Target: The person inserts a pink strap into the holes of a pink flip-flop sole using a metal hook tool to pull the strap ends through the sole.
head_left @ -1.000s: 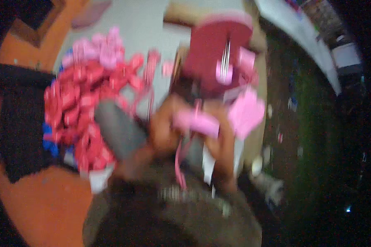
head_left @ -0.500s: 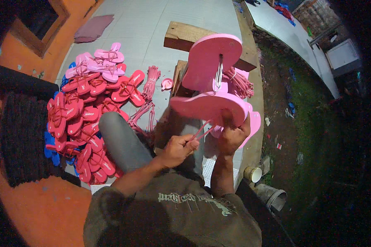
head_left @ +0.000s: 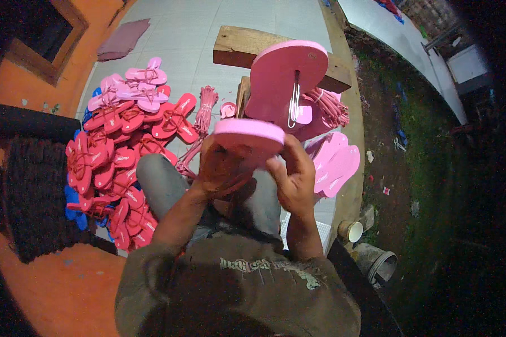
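A pink flip-flop sole (head_left: 250, 133) is held before my lap, its thick edge turned up and its underside in shadow. My left hand (head_left: 218, 171) is closed around its left side, dark and partly blurred. At the right edge, my right hand (head_left: 294, 173) grips the sole with its thumb and fingers. Just beyond stands a larger pink sole-shaped piece (head_left: 270, 84) with a looped metal wire (head_left: 294, 101) hanging from it. Whether a strap is in the held sole is hidden.
Finished pink and red flip-flops (head_left: 109, 151) lie heaped on the left. Bundled pink straps (head_left: 207, 104) and a small pink cup (head_left: 227, 109) lie near a wooden beam (head_left: 239, 48). More straps (head_left: 329, 106) and loose pink soles (head_left: 337, 168) are on the right, by the floor's edge.
The sole has moved left and tilted edge-up. My left hand has left the thin pink strap it was pulling and now holds the sole's left side; my right hand has shifted along its edge.
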{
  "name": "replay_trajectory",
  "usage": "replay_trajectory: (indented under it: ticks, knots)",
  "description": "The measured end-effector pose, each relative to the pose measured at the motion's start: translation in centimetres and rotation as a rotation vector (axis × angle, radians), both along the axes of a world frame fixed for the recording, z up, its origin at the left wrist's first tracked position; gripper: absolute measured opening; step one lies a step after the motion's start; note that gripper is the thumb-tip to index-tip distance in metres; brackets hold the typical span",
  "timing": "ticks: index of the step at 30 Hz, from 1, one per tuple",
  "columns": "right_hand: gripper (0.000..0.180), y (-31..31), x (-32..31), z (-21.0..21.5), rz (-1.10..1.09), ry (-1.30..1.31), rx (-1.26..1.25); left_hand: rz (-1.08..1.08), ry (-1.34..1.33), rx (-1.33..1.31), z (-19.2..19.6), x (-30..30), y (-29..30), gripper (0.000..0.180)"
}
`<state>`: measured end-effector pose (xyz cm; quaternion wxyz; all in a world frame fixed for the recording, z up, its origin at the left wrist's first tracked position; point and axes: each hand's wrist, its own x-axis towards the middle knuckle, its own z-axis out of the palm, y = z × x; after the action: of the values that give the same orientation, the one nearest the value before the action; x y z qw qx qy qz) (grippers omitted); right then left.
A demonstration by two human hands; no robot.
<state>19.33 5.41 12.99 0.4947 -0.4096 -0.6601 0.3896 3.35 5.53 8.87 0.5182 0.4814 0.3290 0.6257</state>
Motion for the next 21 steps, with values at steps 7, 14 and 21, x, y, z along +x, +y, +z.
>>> replay_trajectory:
  ticks: [7,14,21]
  knots:
    - [0.022,1.8,1.8,0.0,0.059,0.220,0.250,0.024,0.308,0.656,3.8,1.3,3.3,0.023]
    - [0.023,3.8,2.3,0.0,0.011,0.263,0.488,0.020,0.389,0.860,5.7,1.4,5.0,0.026]
    - [0.024,4.8,2.4,-0.3,-0.007,0.199,0.538,-0.044,0.365,0.849,5.6,1.2,6.3,0.027]
